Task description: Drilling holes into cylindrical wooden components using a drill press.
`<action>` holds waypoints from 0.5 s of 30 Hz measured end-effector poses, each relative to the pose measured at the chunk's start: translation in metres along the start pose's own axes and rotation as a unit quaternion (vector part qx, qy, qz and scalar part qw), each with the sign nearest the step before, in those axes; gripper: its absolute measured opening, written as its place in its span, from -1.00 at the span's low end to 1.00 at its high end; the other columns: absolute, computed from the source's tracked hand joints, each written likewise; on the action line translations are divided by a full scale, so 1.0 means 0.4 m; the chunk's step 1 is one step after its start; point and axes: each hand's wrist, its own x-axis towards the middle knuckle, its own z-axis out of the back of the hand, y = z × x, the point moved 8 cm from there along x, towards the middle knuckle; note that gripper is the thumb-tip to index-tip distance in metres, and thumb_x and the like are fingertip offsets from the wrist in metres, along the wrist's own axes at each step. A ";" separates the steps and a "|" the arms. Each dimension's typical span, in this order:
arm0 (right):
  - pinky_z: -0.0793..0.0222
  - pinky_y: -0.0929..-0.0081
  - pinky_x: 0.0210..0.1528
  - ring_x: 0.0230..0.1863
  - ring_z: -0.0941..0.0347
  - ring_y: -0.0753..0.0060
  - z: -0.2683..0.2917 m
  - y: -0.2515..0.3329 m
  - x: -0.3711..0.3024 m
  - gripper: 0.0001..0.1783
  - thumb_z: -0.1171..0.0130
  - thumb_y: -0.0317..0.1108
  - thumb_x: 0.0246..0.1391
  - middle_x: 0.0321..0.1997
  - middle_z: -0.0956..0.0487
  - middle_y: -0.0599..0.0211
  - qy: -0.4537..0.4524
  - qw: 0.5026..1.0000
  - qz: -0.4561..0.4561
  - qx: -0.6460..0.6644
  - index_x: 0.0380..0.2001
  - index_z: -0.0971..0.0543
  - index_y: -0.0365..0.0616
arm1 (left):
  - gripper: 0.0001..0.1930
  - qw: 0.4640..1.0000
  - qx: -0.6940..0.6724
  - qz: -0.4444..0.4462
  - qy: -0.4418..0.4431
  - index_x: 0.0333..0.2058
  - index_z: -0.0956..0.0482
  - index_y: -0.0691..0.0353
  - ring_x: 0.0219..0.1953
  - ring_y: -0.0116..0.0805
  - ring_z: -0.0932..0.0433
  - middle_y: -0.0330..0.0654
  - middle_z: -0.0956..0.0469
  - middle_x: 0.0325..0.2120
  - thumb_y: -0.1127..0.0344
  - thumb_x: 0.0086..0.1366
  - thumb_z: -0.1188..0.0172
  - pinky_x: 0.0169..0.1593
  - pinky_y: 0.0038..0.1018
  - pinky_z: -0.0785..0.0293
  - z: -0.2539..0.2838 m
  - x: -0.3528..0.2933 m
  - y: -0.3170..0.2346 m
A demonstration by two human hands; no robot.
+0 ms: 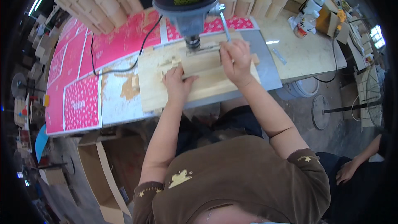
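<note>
Both your hands are on the work under the drill press (186,0). Your left hand (177,84) lies flat, fingers spread, pressing a pale wooden block (203,65) down onto the board (174,91). Your right hand (235,61) is curled over the far end of that same block, just beside the thin metal feed lever (224,25); whether its fingers close on the lever or only on the wood I cannot tell from here.

The block sits directly below the chuck (192,41), and the bit looks to be at or very near the wood, so I judge you to be in the middle of drilling this piece. A few small offcuts (174,62) lie just left of the block. Many stacked blocks (99,0) rise behind the press, and I cannot tell which of them are already drilled.

The board is smooth, light plywood with rounded wear at the edge, resting on a grey metal plate (265,64). The counter (302,54) to the right is bare and pale; to the left it is covered in glossy pink and white printed sheets (83,58), torn in places to brown beneath. A black cord (124,68) loops across them. The press head is dark, rounded plastic and metal. A white and orange tool (309,14) stands at the far right.
</note>
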 end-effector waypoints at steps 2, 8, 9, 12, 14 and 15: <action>-0.23 0.35 -0.47 -0.61 -0.33 0.21 0.008 -0.002 0.000 -0.93 -0.17 -0.51 -0.19 -0.65 -0.40 0.31 -0.020 0.999 0.028 0.031 -0.57 -0.48 -0.16 | -0.60 0.999 0.022 -0.026 -0.032 -0.38 -0.54 0.19 -0.32 -0.14 -0.43 -0.18 -0.47 -0.50 0.25 -0.28 -0.41 -0.20 -0.28 -0.28 0.007 -0.003 -0.003; -0.24 0.28 -0.52 -0.63 -0.36 0.13 0.052 -0.004 0.204 -0.89 -0.19 -0.39 -0.14 -0.73 -0.37 0.21 0.017 0.999 0.008 0.028 -0.58 -0.47 -0.15 | -0.48 0.999 0.002 0.042 0.031 -0.19 -0.56 0.08 -0.27 -0.23 -0.43 -0.25 -0.47 -0.45 0.17 -0.26 -0.40 -0.06 -0.28 -0.16 -0.020 -0.002 0.036; -0.26 0.23 -0.52 -0.60 -0.40 0.05 0.033 -0.028 0.253 -0.86 -0.16 -0.32 -0.08 -0.72 -0.40 0.14 0.036 0.999 -0.041 0.000 -0.57 -0.48 -0.15 | -0.48 1.000 0.002 0.018 0.005 -0.19 -0.56 0.08 -0.27 -0.23 -0.43 -0.25 -0.47 -0.45 0.17 -0.26 -0.40 -0.06 -0.28 -0.16 -0.008 0.002 0.026; -0.31 0.32 -0.45 -0.52 -0.44 0.05 -0.041 -0.103 0.381 -0.79 -0.11 -0.24 0.03 -0.58 -0.47 0.04 0.067 0.986 -0.134 -0.069 -0.48 -0.50 -0.18 | -0.60 0.991 -0.102 0.082 0.026 -0.32 -0.61 0.01 -0.29 -0.32 -0.44 -0.31 -0.46 -0.43 0.18 -0.24 -0.43 0.00 -0.27 -0.13 -0.016 0.006 0.042; -0.31 0.20 -0.42 -0.45 -0.45 -0.05 -0.080 -0.132 0.409 -0.74 -0.06 -0.16 0.05 -0.57 -0.49 0.00 0.069 0.984 -0.161 -0.016 -0.46 -0.50 -0.14 | -0.60 0.991 -0.104 0.080 0.013 -0.33 -0.61 0.02 -0.31 -0.33 -0.45 -0.31 -0.46 -0.43 0.19 -0.25 -0.43 -0.01 -0.26 -0.13 -0.009 0.011 0.034; -0.32 0.07 -0.39 -0.39 -0.46 -0.14 -0.095 -0.159 0.397 -0.70 0.00 -0.08 0.07 -0.55 -0.51 -0.05 0.078 0.975 -0.207 0.024 -0.43 -0.50 -0.10 | -0.60 0.991 -0.101 0.088 0.024 -0.34 -0.61 0.03 -0.33 -0.34 -0.46 -0.31 -0.46 -0.43 0.19 -0.27 -0.44 -0.01 -0.26 -0.14 -0.011 0.012 0.033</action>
